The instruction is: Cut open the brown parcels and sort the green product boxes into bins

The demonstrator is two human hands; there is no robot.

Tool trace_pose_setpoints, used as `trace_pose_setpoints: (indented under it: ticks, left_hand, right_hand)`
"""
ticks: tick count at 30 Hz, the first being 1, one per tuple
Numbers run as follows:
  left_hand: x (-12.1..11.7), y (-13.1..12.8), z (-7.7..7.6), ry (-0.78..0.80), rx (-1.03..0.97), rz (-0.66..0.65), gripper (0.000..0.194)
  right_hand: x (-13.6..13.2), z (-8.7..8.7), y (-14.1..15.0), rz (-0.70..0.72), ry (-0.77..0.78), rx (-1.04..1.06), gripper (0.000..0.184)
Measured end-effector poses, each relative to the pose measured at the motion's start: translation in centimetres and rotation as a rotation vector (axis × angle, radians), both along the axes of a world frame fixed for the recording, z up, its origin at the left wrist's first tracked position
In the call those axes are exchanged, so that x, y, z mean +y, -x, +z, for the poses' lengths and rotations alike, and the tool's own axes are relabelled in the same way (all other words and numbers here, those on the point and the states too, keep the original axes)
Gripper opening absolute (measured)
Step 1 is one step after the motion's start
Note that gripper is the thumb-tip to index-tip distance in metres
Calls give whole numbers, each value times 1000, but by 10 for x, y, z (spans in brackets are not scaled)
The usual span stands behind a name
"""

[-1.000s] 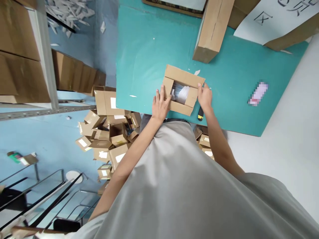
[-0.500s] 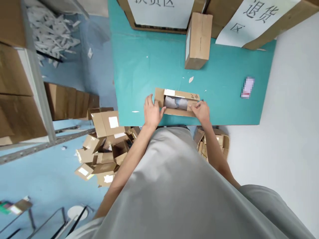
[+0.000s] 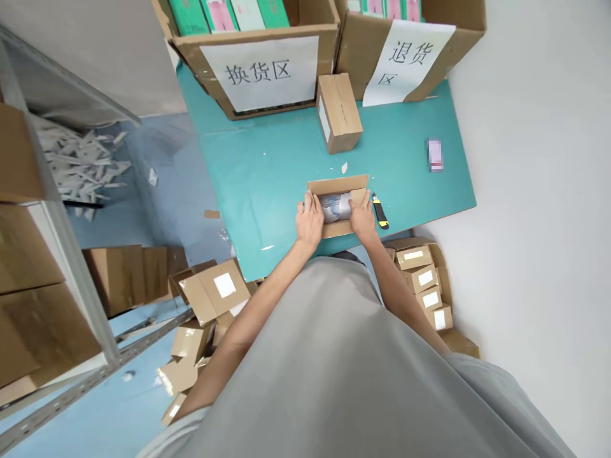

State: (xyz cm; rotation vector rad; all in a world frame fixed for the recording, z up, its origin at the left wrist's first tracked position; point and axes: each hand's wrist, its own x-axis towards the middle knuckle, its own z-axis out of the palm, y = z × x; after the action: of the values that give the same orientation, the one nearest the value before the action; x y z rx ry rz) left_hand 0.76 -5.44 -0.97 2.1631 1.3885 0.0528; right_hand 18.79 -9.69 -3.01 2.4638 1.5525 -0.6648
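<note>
A small open cardboard box [image 3: 338,186] lies near the front edge of the green table. Its long flaps stand spread, and a grey plastic-wrapped item [image 3: 337,208] fills the inside. My left hand [image 3: 310,222] grips the left end, its fingertips over the rim. At the right end, my right hand [image 3: 363,219] holds the box with its fingers on the short flap. What exactly the wrapped item is cannot be made out. Just right of my right hand lies a black and yellow box cutter [image 3: 380,212].
A closed carton [image 3: 341,114] stands behind the open box. Two large labelled cartons [image 3: 267,73] hold green and pink packages at the back. A blurred pinkish thing [image 3: 435,155] lies on the right of the table [image 3: 252,184]. Boxes [image 3: 214,289] pile up on the floor.
The view has turned and shifted, showing more of the back cartons. My hands are closer together at the box's ends. The left end flap no longer shows upright, and the box cutter is now uncovered.
</note>
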Motion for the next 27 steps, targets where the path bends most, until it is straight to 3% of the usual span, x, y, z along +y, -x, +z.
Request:
trace_pose_setpoints:
  ticks: [4,8,13,19,23,27]
  left_hand:
    - [13,0,-11,-26,22,-49,75]
    - [18,-9,-17,16,59,-129,73]
    - [15,-31,-17,24,138,-42,72]
    - [18,-52,-11,107,174,120,75]
    - [17,-47,-5,120,199,141,73]
    - [11,-34,-2,76,248,156,75]
  right_hand:
    - [-10,4,-20,27,-87,72,72]
    - [-20,4,-47,-52,-189,168,74]
    - [-21,4,-61,-106,-268,-59,56]
    - [-1,19,-57,350,-115,105,49]
    - [32,17,-42,397,50,92,59]
    - [60,-1,-21,431,168,77,54]
